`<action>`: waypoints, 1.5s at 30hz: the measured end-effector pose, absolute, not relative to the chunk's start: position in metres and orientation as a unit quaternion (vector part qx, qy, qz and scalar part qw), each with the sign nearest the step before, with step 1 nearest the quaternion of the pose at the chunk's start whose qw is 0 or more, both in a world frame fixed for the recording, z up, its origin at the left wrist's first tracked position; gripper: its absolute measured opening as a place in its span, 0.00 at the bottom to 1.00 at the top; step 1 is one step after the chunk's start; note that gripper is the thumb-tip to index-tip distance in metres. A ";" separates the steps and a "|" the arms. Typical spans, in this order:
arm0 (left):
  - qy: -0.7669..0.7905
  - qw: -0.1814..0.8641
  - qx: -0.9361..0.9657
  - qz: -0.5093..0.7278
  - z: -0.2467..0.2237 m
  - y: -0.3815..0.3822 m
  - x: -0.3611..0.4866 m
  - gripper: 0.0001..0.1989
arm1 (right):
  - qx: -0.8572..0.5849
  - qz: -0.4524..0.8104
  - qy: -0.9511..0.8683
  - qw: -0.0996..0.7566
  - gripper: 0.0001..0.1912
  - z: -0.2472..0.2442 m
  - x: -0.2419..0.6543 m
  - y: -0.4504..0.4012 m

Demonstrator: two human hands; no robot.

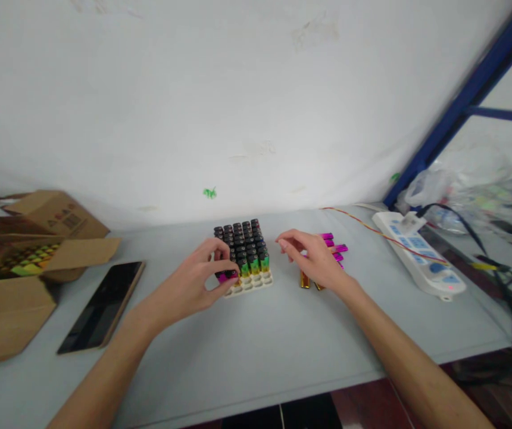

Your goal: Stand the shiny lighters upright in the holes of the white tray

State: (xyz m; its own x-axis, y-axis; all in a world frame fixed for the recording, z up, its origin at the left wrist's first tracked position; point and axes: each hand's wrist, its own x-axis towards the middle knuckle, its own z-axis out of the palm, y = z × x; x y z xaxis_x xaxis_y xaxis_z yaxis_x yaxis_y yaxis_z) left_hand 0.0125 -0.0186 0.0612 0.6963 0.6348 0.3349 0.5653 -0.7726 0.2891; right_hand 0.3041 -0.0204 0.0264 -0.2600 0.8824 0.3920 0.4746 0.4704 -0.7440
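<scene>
A cream tray [262, 280] with round wells stands on the table, holding rows of upright battery-like cylinders [253, 262] with black tops and shiny green-and-yellow lower ends. At its front left corner, my left hand [202, 274] is closed, thumb and forefinger pinching a battery-like cylinder with a magenta part [222, 277]; the fingers hide much of it. My right hand [312, 256] hovers to the right of the tray, fingertips drawn together, with nothing visible in them. Beneath and behind it lie several loose shiny magenta pieces [339, 248] and gold pieces [305, 280].
At left, an open cardboard box [77, 253] holds yellow-green pieces [28, 262], beside a dark phone [104, 307]. A white power strip [417, 256] with cables lies at right, near a blue metal frame [456, 101] and plastic bags [434, 190]. A white wall [256, 107] rises behind.
</scene>
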 end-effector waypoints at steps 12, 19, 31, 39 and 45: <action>0.313 0.077 0.910 0.261 0.058 -0.019 0.015 0.17 | -0.535 0.198 -0.713 0.406 0.18 0.034 0.345 -0.010; 0.315 0.065 0.872 0.368 0.065 -0.030 0.023 0.09 | -0.593 0.150 -0.735 0.293 0.20 0.038 0.363 -0.012; 0.269 0.095 0.869 0.404 0.056 -0.051 0.044 0.10 | -0.596 0.115 -0.784 0.130 0.16 0.020 0.348 -0.020; 0.267 0.120 0.870 0.396 0.055 -0.053 0.048 0.08 | -0.580 0.112 -0.801 0.099 0.16 0.021 0.329 -0.020; 0.303 0.184 0.850 0.389 0.053 -0.054 0.053 0.06 | -0.514 0.277 -0.760 0.287 0.13 0.029 0.324 -0.018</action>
State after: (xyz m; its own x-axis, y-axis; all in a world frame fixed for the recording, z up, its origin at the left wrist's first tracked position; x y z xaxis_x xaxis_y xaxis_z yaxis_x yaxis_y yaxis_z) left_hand 0.0531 -0.0543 0.0528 0.5135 0.6584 0.5504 0.3715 -0.7487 0.5490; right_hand 0.3243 -0.0179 0.0288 -0.3073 0.9396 0.1508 0.6217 0.3182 -0.7157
